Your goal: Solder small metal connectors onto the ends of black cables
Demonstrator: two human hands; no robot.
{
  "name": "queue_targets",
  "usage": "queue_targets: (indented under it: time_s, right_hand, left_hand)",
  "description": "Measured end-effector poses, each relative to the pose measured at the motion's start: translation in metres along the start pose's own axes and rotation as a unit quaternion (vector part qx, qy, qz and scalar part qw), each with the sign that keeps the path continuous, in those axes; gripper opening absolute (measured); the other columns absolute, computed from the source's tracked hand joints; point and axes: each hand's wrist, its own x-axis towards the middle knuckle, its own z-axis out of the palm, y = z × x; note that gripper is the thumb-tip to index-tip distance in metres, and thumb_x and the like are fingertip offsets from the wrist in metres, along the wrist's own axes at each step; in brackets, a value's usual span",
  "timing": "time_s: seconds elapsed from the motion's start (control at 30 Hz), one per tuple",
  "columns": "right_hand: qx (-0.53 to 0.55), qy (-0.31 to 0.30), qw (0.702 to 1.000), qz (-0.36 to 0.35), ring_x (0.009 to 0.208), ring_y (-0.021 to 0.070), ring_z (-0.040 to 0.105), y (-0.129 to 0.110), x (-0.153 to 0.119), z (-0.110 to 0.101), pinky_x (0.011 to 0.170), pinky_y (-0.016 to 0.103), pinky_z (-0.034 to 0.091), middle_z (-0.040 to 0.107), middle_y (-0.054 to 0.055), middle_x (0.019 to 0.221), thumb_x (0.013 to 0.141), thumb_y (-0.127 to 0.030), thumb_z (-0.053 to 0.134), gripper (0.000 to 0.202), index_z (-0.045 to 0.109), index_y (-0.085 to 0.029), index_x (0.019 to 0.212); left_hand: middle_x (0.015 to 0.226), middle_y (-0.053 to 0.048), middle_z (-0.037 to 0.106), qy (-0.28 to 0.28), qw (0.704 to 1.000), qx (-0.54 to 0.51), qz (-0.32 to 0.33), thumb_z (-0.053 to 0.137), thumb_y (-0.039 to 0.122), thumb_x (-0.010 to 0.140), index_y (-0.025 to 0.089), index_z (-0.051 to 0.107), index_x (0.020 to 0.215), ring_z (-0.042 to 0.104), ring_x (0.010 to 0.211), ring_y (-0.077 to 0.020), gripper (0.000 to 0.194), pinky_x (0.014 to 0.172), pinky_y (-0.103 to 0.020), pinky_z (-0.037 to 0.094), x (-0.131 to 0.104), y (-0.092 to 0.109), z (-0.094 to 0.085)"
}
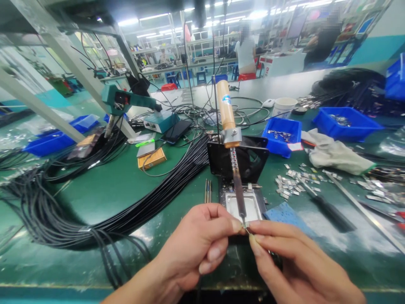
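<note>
A soldering iron (234, 164) with a wooden handle is clamped in a stand, its tip pointing down between my fingertips. My left hand (202, 240) is closed, thumb and forefinger pinching a small metal connector (245, 225) at the tip. A dark cable hangs below this hand. My right hand (294, 257) is also closed, its thumb and fingers pinching a thin solder wire (249, 232) close to the same spot. The fingers partly cover the connector. Just behind them lies a shallow metal tray (259, 202), with a black fan (218, 162) beyond it.
A thick bundle of black cables (152, 207) curves across the left. Blue bins (281, 131), loose metal connectors (286, 185), a black-handled tool (332, 211), a blue sponge (287, 215) and gloves (335, 154) lie right. A teal glue gun (129, 100) stands back left. Two people are far behind.
</note>
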Motion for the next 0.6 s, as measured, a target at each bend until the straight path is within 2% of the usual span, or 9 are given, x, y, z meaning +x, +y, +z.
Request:
queue_targets:
  time_s: [0.23, 0.47, 0.6]
  right_hand:
    - [0.018, 0.019, 1.0, 0.01, 0.083, 0.0176, 0.078, 0.0, -0.001, 0.003, 0.072, 0.023, 0.064, 0.079, 0.005, 0.095, 0.08, -0.002, 0.071, 0.021, 0.07, -0.02, 0.09]
    - [0.052, 0.037, 0.997, 0.045, 0.086, 0.018, 0.076, -0.005, -0.01, 0.004, 0.073, 0.024, 0.062, 0.077, 0.006, 0.095, 0.082, 0.0, 0.071, 0.022, 0.07, -0.02, 0.091]
    - [0.056, 0.077, 0.992, 0.082, 0.086, 0.0184, 0.076, -0.008, -0.017, 0.006, 0.074, 0.025, 0.061, 0.077, 0.007, 0.096, 0.083, -0.006, 0.072, 0.015, 0.071, -0.02, 0.088]
  left_hand:
    - [0.035, 0.011, 0.041, 0.009, 1.0, 0.0, -0.004, 0.073, 0.028, 0.081, 0.019, 0.058, 0.074, 0.023, 0.026, -0.0024, 0.019, 0.027, -0.013, 0.015, 0.002, -0.003, 0.0]
    - [0.039, 0.01, 0.045, 0.004, 1.0, -0.013, 0.02, 0.076, 0.034, 0.084, 0.018, 0.058, 0.078, 0.025, 0.028, -0.0019, 0.024, 0.029, -0.012, 0.018, -0.007, -0.015, 0.004]
    - [0.041, 0.01, 0.047, 0.01, 0.999, -0.024, 0.032, 0.077, 0.035, 0.084, 0.018, 0.06, 0.081, 0.025, 0.029, -0.0012, 0.025, 0.029, -0.011, 0.019, -0.014, -0.024, 0.006]
